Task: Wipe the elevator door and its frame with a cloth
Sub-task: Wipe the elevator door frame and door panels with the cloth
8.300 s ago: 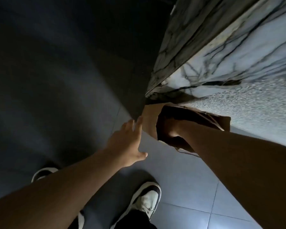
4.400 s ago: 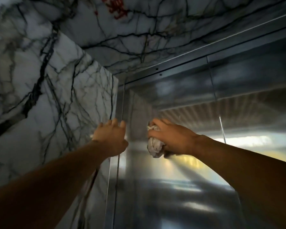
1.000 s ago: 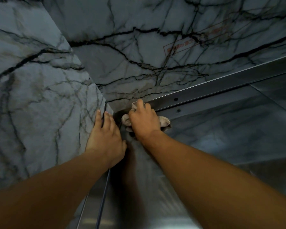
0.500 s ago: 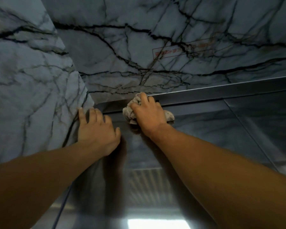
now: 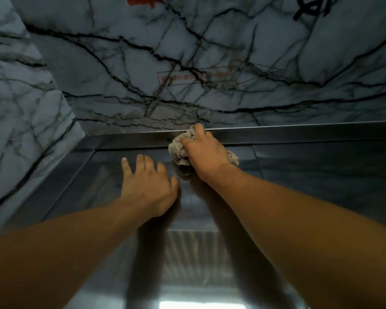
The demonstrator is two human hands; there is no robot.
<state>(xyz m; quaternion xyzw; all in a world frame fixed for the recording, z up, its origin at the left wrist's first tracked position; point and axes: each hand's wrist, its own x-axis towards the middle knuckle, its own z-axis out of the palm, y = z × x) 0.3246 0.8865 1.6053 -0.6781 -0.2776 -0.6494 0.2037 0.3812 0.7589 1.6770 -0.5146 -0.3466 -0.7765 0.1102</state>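
Closed around a bunched cloth [image 5: 180, 146], the right hand [image 5: 204, 156] presses the wad against the top of the elevator door [image 5: 210, 217], where the door panel meets the steel head frame [image 5: 299, 133]. Fingers curl over the far side of the cloth; loose folds protrude at the left of the knuckles and at the right of the wrist.

The left hand [image 5: 147, 186] holds nothing. It lies open, palm toward the door panel, fingers spread and pointing toward the head frame, just left of the right hand. It appears to rest on the metal as a brace, though contact cannot be confirmed from this angle.

Handling, as judged from the view: the cloth is soft, light and compressible. It takes the shape of the palm and will conform to the step between panel and frame. Hold it at the centre of the wad so that no loose tail drags. The steel is smooth and reflective; the cloth should slide across it under moderate pressure.

Both forearms extend upward and away from the camera, the right reaching farther. Veined marble cladding [image 5: 143, 70] lies beyond the head frame and along the left side.
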